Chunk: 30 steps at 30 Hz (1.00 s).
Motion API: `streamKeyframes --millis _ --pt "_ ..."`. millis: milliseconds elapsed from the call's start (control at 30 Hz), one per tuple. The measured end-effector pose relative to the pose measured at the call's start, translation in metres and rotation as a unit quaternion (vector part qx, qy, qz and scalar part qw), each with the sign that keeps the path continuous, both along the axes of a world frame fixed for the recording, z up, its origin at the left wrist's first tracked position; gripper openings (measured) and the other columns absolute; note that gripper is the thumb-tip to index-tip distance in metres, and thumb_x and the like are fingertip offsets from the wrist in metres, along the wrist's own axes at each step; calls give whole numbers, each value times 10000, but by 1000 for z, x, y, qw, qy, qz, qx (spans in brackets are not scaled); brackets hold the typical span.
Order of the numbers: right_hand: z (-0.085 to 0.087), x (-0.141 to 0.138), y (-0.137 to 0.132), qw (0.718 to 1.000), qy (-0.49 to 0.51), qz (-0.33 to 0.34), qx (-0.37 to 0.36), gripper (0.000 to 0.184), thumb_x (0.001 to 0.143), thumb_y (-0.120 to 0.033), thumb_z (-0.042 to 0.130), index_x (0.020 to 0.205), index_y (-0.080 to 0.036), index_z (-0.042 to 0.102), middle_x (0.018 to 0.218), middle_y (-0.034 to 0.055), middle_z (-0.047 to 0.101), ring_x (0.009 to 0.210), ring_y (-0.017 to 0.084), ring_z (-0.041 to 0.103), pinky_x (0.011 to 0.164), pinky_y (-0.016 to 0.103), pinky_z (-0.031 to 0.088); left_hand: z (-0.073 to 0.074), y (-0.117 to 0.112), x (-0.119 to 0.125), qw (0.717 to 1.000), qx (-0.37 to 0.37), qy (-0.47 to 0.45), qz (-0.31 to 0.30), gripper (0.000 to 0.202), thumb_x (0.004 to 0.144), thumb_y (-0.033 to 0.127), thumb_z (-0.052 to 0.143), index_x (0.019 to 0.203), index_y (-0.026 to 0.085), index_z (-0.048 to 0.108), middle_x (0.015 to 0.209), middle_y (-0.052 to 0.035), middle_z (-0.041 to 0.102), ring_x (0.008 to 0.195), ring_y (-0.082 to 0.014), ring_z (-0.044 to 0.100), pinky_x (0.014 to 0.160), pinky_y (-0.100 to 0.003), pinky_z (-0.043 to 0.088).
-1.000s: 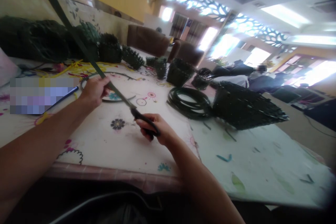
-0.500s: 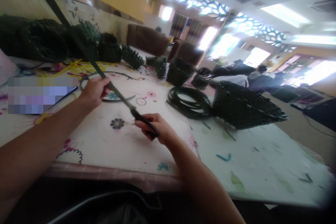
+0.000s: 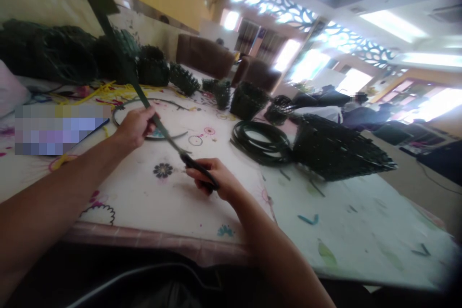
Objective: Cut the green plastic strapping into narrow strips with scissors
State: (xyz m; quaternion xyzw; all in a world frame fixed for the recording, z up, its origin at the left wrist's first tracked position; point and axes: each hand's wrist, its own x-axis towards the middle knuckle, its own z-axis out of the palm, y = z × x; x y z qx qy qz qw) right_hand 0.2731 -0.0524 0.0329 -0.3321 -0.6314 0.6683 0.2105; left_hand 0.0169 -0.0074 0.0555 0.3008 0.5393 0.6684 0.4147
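My left hand (image 3: 139,125) is closed around a long, flat, dark green strip (image 3: 111,38) that slants from the upper left down toward my right hand. A broader flap of the strip shows at its upper end. In my right hand (image 3: 216,178) are dark-handled scissors (image 3: 200,171), gripped low over the table. The tip of the scissors meets the strip's lower end, with a small sliver of strip sticking out beside it. Whether the blades are apart cannot be made out. Behind my left hand, a thin dark strip (image 3: 175,135) curves in a loop on the white tablecloth (image 3: 202,202).
To the right lie a coil of dark green strip (image 3: 242,147) and a large woven basket (image 3: 339,149) on its side. Smaller woven baskets (image 3: 247,98) line the back. Scraps (image 3: 308,220) dot the right tablecloth, and yellow strands (image 3: 97,90) lie at the left.
The strip's upper part has come into view as a broad flap, where before it ran out of the picture. Both hands have stayed nearly in place.
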Motion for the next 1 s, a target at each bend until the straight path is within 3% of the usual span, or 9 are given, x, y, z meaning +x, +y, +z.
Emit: streamKeyframes --millis 267,500,767,1000 --pt "1 0 1 1000 13 -5 1 444 705 -551 827 768 -172 605 512 -67 525 383 53 416 346 173 324 -4 -1 6 1000 -2 -15 -14 296 1018 143 460 729 125 521 525 41 458 339 -33 338 341 -172 160" --pt "1 1 1 1000 20 -3 -3 453 688 -561 826 790 -170 622 497 -79 504 368 51 387 335 179 309 -5 0 4 999 1 -29 -34 293 1028 135 433 749 118 522 515 47 462 334 -27 332 331 -157 176" --pt "4 0 -1 999 4 -32 3 440 674 -509 859 670 -176 572 451 -90 453 355 37 350 327 173 249 -7 1 -1 998 -16 -21 -55 310 1029 162 448 747 99 559 498 31 472 330 -41 351 333 -166 203" --pt "3 0 -1 1000 2 -13 -1 419 691 -520 845 772 -167 634 472 -89 481 370 45 369 341 182 285 -8 7 -12 1000 -2 0 -9 317 1037 176 431 744 122 539 501 42 454 324 -39 337 336 -166 181"
